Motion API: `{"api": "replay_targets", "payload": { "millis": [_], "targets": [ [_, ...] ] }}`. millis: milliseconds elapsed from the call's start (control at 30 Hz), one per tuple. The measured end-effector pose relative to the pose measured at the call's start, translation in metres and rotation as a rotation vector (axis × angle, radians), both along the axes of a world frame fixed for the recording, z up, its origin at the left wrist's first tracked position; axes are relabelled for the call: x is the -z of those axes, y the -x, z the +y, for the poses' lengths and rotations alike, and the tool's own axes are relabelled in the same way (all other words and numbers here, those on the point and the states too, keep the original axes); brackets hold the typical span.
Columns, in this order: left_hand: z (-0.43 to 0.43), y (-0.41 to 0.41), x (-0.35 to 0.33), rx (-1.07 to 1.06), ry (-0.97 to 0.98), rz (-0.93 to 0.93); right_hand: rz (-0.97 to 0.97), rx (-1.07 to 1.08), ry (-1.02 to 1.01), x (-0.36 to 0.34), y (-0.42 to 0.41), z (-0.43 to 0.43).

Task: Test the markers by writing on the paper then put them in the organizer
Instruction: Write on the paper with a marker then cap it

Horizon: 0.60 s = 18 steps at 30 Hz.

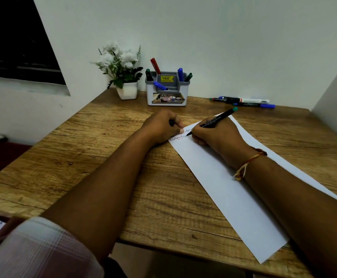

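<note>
Five markers [180,74] sit in the organizer [166,96] at the table's far edge and are presumed tested and stored.

One green marker [215,119] is in use. The right hand [217,138] pinches its barrel between thumb and curled fingers, and the tip touches the paper [234,197] near its far end, beside short lines of red and dark script.

Left hand [161,127]: fingers are curled round a small black object [171,123], probably the cap, and rest at the paper's far left corner.

Loose markers [244,101], three or four, lie at the far right, well apart from the organizer, and are judged still untested.

Progress: roughly half.

Surface: a wood-grain table [83,157].

Room: a pale wall [224,37], potted white flowers [121,65] just beside the organizer, and a dark window [13,37] at left.
</note>
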<state>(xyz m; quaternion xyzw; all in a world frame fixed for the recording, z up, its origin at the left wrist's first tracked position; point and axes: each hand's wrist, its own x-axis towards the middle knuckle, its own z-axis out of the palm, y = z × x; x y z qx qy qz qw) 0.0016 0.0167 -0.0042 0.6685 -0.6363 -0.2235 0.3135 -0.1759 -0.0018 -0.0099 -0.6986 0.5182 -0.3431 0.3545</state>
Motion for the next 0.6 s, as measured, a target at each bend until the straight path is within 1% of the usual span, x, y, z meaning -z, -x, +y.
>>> {"api": "replay_targets", "payload": {
  "millis": [600],
  "targets": [
    [-0.0032,-0.0027,0.0030,0.004,-0.008,-0.005,-0.007,0.010,0.018,0.0003,0.0008,0.0009]
  ]
}}
